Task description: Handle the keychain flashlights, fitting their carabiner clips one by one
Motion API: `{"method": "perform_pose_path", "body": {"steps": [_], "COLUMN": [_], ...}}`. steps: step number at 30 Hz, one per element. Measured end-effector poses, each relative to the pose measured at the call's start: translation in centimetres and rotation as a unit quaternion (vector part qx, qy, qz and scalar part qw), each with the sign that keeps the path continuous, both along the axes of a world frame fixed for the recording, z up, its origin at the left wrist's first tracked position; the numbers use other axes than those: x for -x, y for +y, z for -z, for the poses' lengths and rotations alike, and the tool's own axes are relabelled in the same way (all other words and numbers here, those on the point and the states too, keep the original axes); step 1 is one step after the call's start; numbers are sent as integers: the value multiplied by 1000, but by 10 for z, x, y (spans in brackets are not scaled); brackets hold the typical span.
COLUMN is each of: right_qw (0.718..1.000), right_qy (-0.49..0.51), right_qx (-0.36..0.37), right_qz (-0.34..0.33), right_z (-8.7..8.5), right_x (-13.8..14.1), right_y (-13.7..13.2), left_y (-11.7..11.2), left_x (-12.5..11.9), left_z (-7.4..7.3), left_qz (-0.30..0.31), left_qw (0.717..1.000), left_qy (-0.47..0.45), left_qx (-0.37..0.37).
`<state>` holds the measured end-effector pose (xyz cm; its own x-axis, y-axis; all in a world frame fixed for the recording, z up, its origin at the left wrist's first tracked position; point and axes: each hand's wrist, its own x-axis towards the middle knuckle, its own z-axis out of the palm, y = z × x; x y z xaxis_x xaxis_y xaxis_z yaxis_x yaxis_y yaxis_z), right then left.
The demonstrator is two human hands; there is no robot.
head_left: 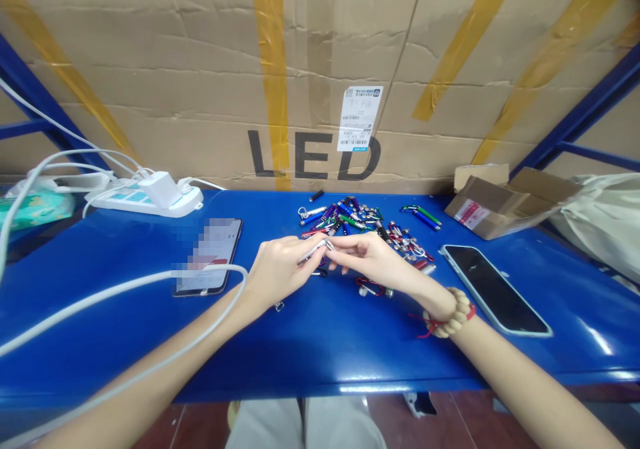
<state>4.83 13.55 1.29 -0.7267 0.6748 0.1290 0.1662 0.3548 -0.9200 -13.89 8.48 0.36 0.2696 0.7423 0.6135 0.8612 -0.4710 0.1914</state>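
Observation:
My left hand [281, 269] and my right hand [373, 255] meet over the middle of the blue table [320, 342]. Both pinch the same small silver keychain flashlight [319, 247], the left hand round its body, the right hand's fingertips at its end. Just behind my hands lies a pile of several small keychain flashlights [365, 225] in silver, blue, green, purple and red. A red one [373, 287] lies under my right wrist, which wears a bead bracelet [450, 315].
A phone [210, 255] with a white cable lies left of my hands; a dark phone [495, 289] lies to the right. A white power strip [150, 195] sits back left, an open cardboard box [505, 199] back right. A large cardboard wall marked LED [315, 155] stands behind.

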Motion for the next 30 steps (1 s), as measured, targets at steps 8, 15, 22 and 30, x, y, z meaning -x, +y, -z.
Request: {"method": "perform_pose_path", "body": {"steps": [8,15,22,30], "right_qw": [994,994,997,994], "right_qy": [25,35,29,13], "right_qx": [104,106,23,-30], "right_qz": [-19,19,75,107], "right_z": [-5,-1,5,8], "right_x": [-1,-3,3,7], "right_y": [2,7,3,-1], "left_y": [1,5,11,11], "left_x": [2,3,9,8], "left_z": [-1,1,4,6], "left_qz": [34,69,97,93], "left_qw": [999,995,994,994], "left_qy": [-22,-48,-9,-9], "left_qx": [-31,-58,-55,-58]}}
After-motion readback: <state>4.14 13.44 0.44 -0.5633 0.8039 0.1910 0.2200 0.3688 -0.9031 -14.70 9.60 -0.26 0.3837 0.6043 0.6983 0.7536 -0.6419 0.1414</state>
